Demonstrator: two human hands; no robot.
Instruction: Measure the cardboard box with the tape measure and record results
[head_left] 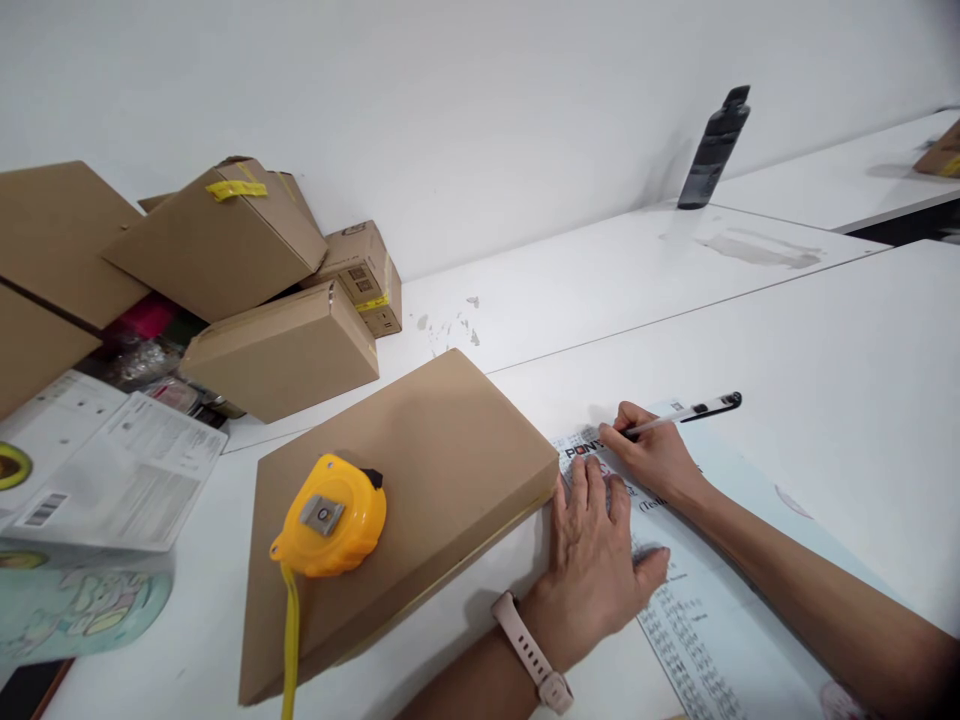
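Note:
My right hand (660, 455) is closed around a pen (701, 409) with a clear barrel and black cap, its tip hidden behind my fingers at the top of a printed sheet (694, 610). Handwritten lines run down the sheet's left side. My left hand (596, 545) lies flat on the paper's edge, fingers spread, beside the corner of a flat brown cardboard box (450, 450). On that box sits a yellow tape measure (330, 515), its yellow tape hanging over the box's near edge. A pale watch band circles my left wrist.
Several cardboard boxes (285, 350) are piled at the back left against the wall. White printed packages (112, 470) and a pale green patterned object (90, 610) lie at the left. A dark bottle (716, 150) stands at the back right.

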